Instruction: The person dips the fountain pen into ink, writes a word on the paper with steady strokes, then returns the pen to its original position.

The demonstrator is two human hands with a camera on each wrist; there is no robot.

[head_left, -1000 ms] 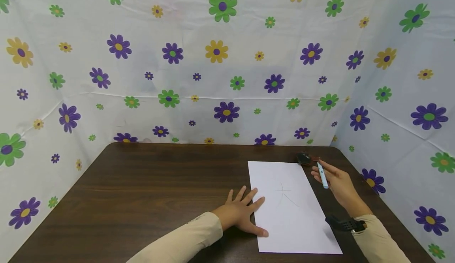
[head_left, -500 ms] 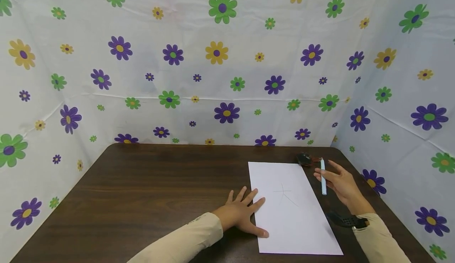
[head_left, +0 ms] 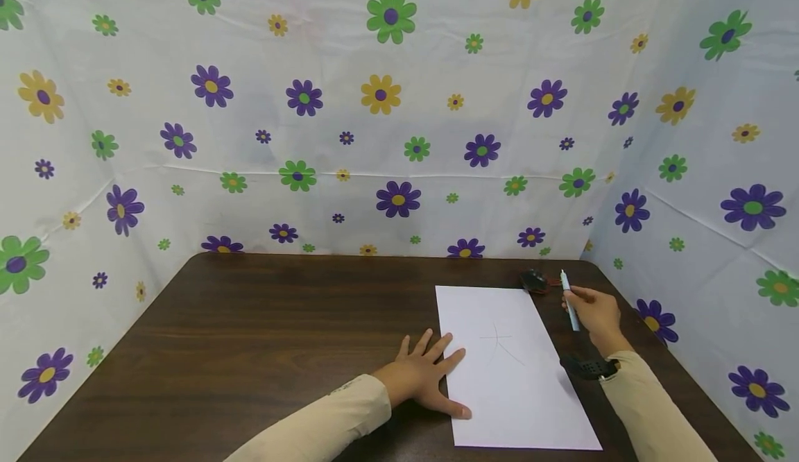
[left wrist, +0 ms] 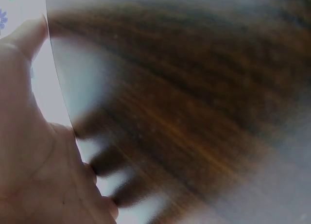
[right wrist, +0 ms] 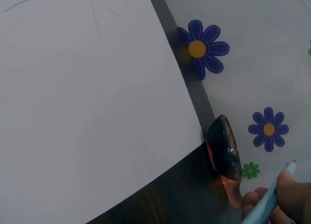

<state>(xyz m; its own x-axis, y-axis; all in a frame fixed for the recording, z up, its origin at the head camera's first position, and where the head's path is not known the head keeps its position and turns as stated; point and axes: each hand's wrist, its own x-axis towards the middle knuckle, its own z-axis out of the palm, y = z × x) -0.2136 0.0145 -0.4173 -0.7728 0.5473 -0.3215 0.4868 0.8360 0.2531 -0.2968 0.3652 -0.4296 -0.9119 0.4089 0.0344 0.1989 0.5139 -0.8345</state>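
Observation:
My left hand [head_left: 419, 379] lies flat with spread fingers, thumb and fingertips over the left edge of a white paper sheet [head_left: 514, 399]. In the left wrist view the palm [left wrist: 34, 170] and the paper's edge show. My right hand [head_left: 598, 318] pinches a light-blue pen [head_left: 569, 304] beyond the sheet's right edge, its narrow tip pointing up and away. The right wrist view has the pen [right wrist: 266, 204] at bottom right between thumb and fingers. A few thin crossing lines [head_left: 496, 337] are drawn on the paper's upper half.
Dark glossy sunglasses [head_left: 533, 280] with a reddish-brown arm lie by the paper's far right corner, close to the pen tip. The dark wooden table [head_left: 262, 351] extends left. Flower-printed cloth [head_left: 337, 46] hangs behind and at both sides.
The right hand has shifted its hold on the pen, fingers drawing in round it, and the pen has swung so its top leans slightly left. The left hand and paper stay put.

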